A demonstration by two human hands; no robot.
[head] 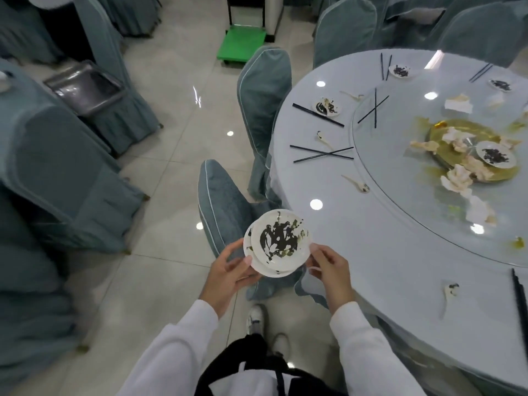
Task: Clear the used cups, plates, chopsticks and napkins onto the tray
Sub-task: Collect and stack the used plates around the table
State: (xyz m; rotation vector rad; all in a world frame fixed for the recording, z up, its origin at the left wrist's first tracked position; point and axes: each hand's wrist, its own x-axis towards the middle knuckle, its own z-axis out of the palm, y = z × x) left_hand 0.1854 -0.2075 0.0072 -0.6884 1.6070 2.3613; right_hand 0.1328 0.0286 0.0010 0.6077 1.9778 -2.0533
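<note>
Left hand [233, 277] grips stack of soiled plates [277, 242] from below, off table's [400, 252] near-left edge; right hand [328, 270] pinches rim. Keep stack level. Tray unseen.

Your left hand [228, 274] grips the stacked plates [277, 242] from the left, thumb on the rim. Your right hand [331, 270] pinches their right edge, fingers curled. Both white-sleeved forearms reach forward, angling inward.
</note>
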